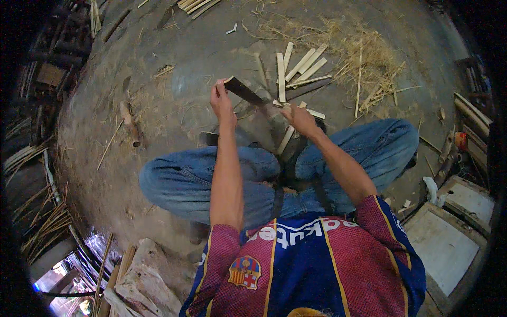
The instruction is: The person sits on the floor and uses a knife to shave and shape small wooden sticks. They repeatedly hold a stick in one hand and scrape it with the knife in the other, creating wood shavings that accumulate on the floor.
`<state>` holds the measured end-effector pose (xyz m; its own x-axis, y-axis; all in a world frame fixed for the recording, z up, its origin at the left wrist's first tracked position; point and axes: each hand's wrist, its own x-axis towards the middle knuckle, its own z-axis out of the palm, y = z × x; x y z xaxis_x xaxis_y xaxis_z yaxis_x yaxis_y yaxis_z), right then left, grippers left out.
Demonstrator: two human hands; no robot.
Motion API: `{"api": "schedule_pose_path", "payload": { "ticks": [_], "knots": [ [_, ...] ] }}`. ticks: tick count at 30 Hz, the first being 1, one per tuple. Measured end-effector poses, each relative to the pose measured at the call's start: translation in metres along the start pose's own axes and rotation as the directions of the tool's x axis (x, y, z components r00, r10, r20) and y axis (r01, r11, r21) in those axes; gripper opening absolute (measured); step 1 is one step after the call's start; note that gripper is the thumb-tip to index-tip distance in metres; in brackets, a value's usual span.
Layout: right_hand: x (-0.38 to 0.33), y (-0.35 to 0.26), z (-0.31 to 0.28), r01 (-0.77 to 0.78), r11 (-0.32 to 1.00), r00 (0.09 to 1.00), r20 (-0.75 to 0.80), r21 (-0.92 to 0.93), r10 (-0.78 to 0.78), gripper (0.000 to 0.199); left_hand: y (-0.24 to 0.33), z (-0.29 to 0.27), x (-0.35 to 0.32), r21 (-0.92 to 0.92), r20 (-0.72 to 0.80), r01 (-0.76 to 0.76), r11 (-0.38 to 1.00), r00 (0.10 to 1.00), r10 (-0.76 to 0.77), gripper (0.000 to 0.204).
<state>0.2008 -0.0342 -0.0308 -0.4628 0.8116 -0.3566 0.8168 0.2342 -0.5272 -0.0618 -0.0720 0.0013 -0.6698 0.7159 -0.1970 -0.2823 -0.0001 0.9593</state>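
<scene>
One dark flat strip (245,91) runs from the left hand (221,100) toward 4 o'clock, its upper end pinched between thumb and fingers. The right hand (301,119) is curled near the strip's lower end, but whether it clasps anything I cannot tell, as the detail there is small and blurred. Work seems partly done: pale slats (281,79) appear already split and laid down, the strip is in hand, and how much remains cannot be judged. By count, roughly six slats fan out around 12 o'clock from the right hand, with another near 7 o'clock. One brown tube (130,126) lies between 8 and 9 o'clock of the left hand; one straw heap (369,45) spreads between 1 and 2 o'clock of the right.
</scene>
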Motion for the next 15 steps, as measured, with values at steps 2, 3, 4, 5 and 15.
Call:
{"api": "schedule_pose_path", "payload": {
  "ticks": [2,3,4,5,15],
  "knots": [
    [-0.002,0.015,0.0,-0.132,0.99,0.988,-0.08,0.038,0.135,0.062,0.0,0.005,-0.004,-0.08,-0.095,0.081,0.993,0.992,-0.088,0.032],
    [0.002,0.023,-0.002,-0.195,0.979,0.977,-0.072,0.062,0.2,0.065,0.003,0.013,-0.007,-0.124,-0.132,0.117,0.985,0.982,-0.133,0.03],
    [0.003,0.03,-0.002,-0.177,0.978,0.977,-0.097,0.113,0.188,0.065,0.007,0.019,-0.012,-0.151,-0.114,0.138,0.979,0.981,-0.156,0.028],
    [0.002,0.025,-0.007,-0.15,0.975,0.978,-0.12,0.162,0.17,0.064,0.01,0.02,-0.016,-0.178,-0.104,0.155,0.972,0.979,-0.175,0.027],
    [-0.018,-0.092,-0.049,0.184,0.907,0.957,-0.281,0.38,-0.077,0.044,0.006,0.043,-0.029,-0.155,0.028,0.175,0.972,0.985,-0.173,0.023]
  ]
}}
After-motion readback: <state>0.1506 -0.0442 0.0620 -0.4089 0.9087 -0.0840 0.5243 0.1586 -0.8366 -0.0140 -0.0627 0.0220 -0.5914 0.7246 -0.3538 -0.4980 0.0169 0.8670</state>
